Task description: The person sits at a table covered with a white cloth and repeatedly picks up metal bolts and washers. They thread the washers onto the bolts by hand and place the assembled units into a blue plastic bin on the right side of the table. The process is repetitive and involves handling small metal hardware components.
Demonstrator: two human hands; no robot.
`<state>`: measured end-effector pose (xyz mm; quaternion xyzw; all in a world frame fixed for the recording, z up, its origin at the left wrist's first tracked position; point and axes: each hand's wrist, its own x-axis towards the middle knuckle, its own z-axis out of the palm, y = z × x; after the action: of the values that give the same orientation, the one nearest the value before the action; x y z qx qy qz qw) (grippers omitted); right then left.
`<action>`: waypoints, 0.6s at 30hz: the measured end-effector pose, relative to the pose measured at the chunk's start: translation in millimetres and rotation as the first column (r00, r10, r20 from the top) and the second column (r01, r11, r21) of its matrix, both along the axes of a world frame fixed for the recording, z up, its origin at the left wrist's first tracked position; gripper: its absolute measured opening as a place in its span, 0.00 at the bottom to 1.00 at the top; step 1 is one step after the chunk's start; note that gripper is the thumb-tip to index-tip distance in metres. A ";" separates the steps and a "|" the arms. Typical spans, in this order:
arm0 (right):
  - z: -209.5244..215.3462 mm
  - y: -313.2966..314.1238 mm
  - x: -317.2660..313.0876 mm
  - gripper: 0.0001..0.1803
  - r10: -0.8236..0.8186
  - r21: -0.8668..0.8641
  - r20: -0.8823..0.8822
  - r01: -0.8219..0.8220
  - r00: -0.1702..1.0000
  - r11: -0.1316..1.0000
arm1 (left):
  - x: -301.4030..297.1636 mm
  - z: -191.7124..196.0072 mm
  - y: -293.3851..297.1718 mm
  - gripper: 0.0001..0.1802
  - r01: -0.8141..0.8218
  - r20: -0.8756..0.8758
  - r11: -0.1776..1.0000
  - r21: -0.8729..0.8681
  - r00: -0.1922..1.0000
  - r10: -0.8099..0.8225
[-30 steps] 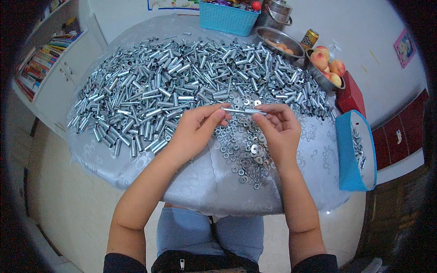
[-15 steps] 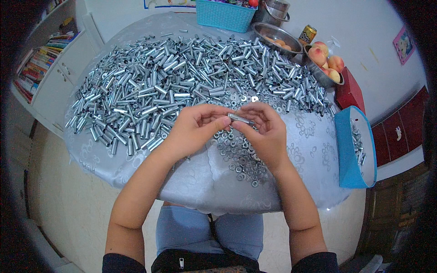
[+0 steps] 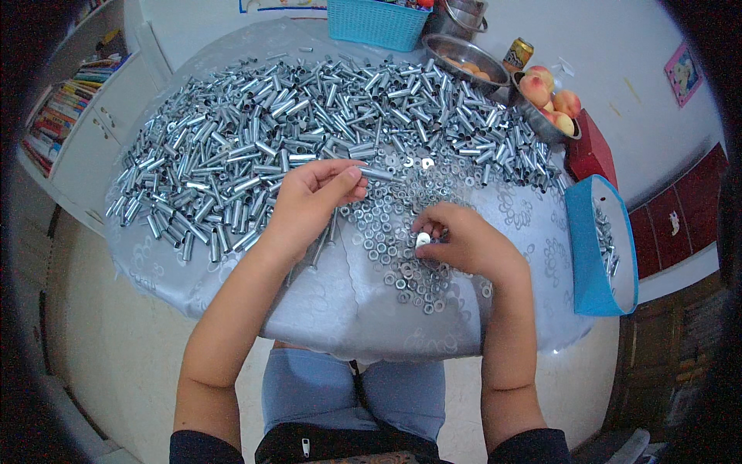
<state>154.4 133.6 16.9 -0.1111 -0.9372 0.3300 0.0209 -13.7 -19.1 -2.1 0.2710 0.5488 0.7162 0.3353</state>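
Now left hand (image 3: 308, 203) holds one tube (image 3: 377, 174), right hand (image 3: 469, 239) one washer (image 3: 423, 240).

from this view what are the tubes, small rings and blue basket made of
Tubes: shiny metal, perhaps plated steel, going by the bright highlights. Small rings: likely metal too, from their silvery glint. Blue basket: probably moulded plastic, with evenly perforated walls.

Along the far edge of my table I see a light-blue basket (image 3: 375, 29), a metal pot (image 3: 454, 22) beside it, and a steel bowl (image 3: 471, 52) of brownish eggs (image 3: 481, 75). Near that bowl stands a yellow can (image 3: 518, 55). Closer to me, another bowl (image 3: 536, 121) holds peaches (image 3: 566, 103), with a red box (image 3: 592, 151) just beside it. To my left, books (image 3: 62, 116) fill a white cabinet's (image 3: 86, 151) shelf; on my right, a pink-framed picture (image 3: 683, 76) hangs on the wall (image 3: 610, 46).
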 end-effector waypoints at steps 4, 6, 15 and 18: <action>-5.9 -3.7 -5.1 0.11 -0.034 0.007 -0.005 0.034 0.999 0.999 | -1.6 -0.7 -0.9 0.14 0.014 -0.017 0.999 -0.029 1.000 -0.014; -0.7 -9.3 -9.6 0.10 -0.090 0.025 0.008 0.090 0.996 0.996 | -0.2 -0.5 -0.1 0.14 0.018 -0.004 1.000 -0.022 1.000 -0.018; -10.4 -13.4 -22.1 0.08 -0.190 -0.147 -0.245 0.157 0.951 0.977 | -3.6 -0.9 -0.8 0.15 0.016 0.043 1.000 -0.021 0.999 -0.015; -19.2 -13.7 -25.0 0.08 -0.260 -0.213 -0.293 0.202 0.920 0.956 | -3.5 -0.3 -1.1 0.15 0.015 0.043 1.000 -0.019 0.999 -0.014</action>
<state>129.4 119.9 -2.2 -0.1680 -0.8684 0.4214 0.2002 -17.2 -20.3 -2.3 0.2566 0.5463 0.7140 0.3547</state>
